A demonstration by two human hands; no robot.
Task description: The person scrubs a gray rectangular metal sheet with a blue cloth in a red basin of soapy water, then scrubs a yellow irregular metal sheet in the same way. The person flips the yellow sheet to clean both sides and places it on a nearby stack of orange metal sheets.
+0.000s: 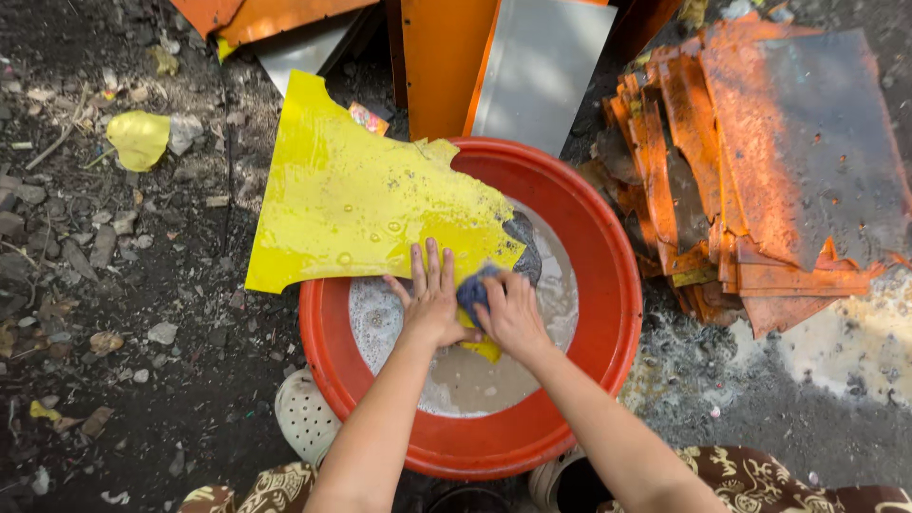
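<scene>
Scrubbing a yellow sheet over the red basin

The right hand was closed around a blue scrub pad, pressing it on the yellow sheet; the left hand lay flat, fingers spread, pinning that sheet across the red basin of soapy water. Mid-scrub, I'd say; firm pressure needed next. Rusty orange plates were stacked just beside the basin.

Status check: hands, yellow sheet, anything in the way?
Left hand flat on yellow sheet. Right hand grips blue scrubber. Sheet across red basin. Nothing blocking.
</scene>
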